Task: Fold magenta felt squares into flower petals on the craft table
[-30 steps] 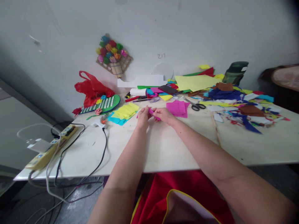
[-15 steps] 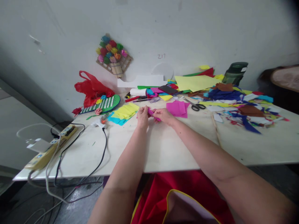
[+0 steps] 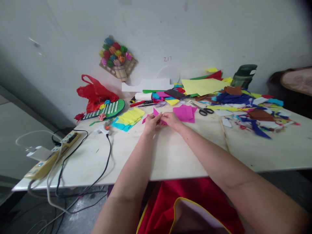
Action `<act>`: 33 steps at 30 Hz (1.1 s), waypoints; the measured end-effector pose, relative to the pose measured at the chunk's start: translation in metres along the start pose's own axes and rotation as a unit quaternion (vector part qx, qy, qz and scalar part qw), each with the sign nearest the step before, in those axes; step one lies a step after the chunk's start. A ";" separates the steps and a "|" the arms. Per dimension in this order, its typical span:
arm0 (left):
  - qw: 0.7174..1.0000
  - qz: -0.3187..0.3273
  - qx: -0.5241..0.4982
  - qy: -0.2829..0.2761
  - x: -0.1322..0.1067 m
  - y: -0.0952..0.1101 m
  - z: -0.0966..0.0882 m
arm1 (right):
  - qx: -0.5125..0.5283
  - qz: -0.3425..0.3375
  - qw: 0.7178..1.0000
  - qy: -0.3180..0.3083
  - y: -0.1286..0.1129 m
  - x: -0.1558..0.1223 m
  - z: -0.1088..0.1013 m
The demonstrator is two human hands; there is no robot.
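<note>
Between my two hands is a small piece of magenta paper [image 3: 155, 112], with a pointed corner sticking up. My left hand [image 3: 151, 123] pinches it from the left, and my right hand [image 3: 170, 120] has its fingers closed on the right side; the fingers partly hide the paper. More magenta shows on the table just left of my left hand. Right of my right hand lies a stack of magenta paper squares [image 3: 184, 113]. To the left are yellow paper squares [image 3: 131, 116] on top of blue paper squares [image 3: 123, 126].
Black-handled scissors [image 3: 206, 111] lie beyond a thin wooden stick [image 3: 225, 136]. Paper scraps [image 3: 262, 115] pile up at right, near a green bottle [image 3: 243, 76]. At left are a glue gun [image 3: 103, 129], its black cord, a power strip [image 3: 48, 159] and a red plastic bag [image 3: 94, 92].
My left hand has turned and shifted slightly, and my fingers have moved along the magenta paper. Its corner now points up above them. The view has shifted a little.
</note>
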State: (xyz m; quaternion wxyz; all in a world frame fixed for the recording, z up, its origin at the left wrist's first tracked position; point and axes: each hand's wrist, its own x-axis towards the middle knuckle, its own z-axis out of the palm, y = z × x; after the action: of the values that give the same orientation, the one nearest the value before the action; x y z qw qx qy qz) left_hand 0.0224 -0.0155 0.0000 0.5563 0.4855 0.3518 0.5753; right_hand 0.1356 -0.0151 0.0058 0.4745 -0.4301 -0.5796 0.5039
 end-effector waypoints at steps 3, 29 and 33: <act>1.000 0.004 -0.002 -0.020 -0.001 0.001 -0.001 | -0.004 -0.001 1.000 -0.006 -0.001 -0.002 0.001; 0.999 0.005 -0.033 -0.022 0.001 0.001 -0.006 | 0.029 -0.024 0.999 -0.003 0.006 0.005 -0.003; 0.999 0.022 -0.033 0.022 0.003 0.001 -0.008 | 0.033 0.003 0.999 -0.029 0.004 0.005 -0.004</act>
State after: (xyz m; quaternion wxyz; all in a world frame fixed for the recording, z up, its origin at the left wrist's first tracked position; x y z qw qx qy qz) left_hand 0.0144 -0.0114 -0.0010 0.5515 0.4617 0.3341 0.6092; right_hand 0.1390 -0.0092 0.0021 0.4695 -0.4012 -0.5750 0.5366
